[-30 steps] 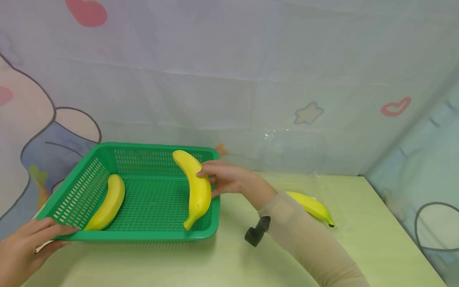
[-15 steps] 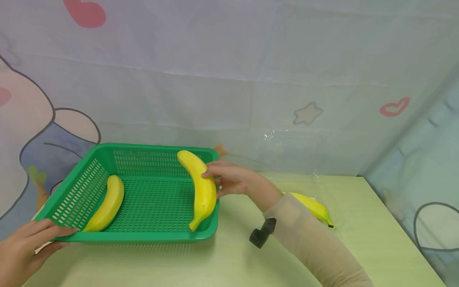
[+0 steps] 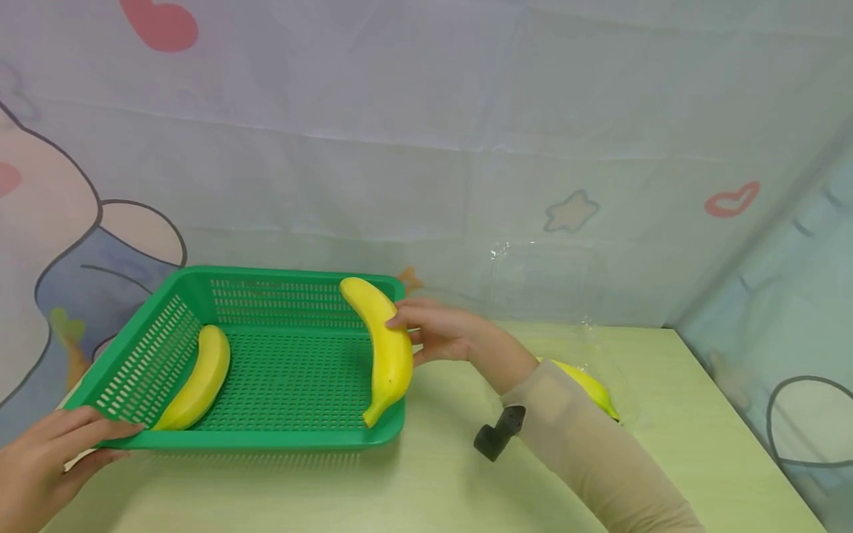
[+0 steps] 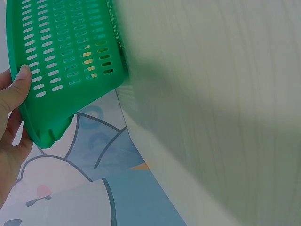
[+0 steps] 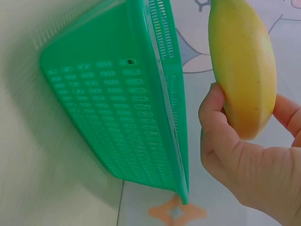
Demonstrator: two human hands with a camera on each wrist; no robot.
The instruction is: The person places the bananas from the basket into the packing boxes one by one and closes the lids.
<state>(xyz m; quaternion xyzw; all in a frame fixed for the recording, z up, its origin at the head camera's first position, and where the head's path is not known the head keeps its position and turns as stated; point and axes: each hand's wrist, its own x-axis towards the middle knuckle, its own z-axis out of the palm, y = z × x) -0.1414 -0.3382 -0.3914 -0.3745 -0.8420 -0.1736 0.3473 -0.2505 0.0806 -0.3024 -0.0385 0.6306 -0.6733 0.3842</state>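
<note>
My right hand (image 3: 440,332) grips a yellow banana (image 3: 389,355) around its middle, above the right rim of a green plastic basket (image 3: 266,438). In the right wrist view the held banana (image 5: 244,70) is apart from the basket wall (image 5: 108,99), with thumb and fingers on either side of it. My left hand (image 3: 60,455) pinches the basket's front left corner; in the left wrist view its thumb (image 4: 21,82) presses the wall near the rim. A second banana (image 3: 200,381) lies inside the basket along the left wall.
A third banana (image 3: 589,386), partly hidden by the right sleeve (image 3: 573,444), lies in a clear plastic container (image 3: 629,403) with a raised lid. These stand on the pale table (image 3: 426,481). A patterned curtain (image 3: 400,185) hangs behind.
My right hand has moved to the right with the banana, from above the inside of the basket to its right rim. The left hand and the basket stay nearly still.
</note>
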